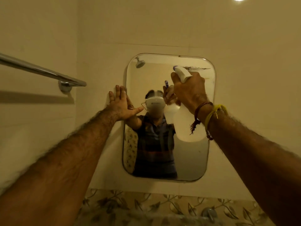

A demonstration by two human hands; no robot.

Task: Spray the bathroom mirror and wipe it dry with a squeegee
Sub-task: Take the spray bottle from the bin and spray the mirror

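Two hands are raised at a wall-mounted mirror [187,160].
Head view: the left hand [121,103], fingers spread, presses flat on the mirror's 9 o'clock edge; the right hand [189,92] grips a white spray bottle [185,126] toward 1 o'clock, nozzle facing the glass. A towel bar [40,70] sits at 9 o'clock.
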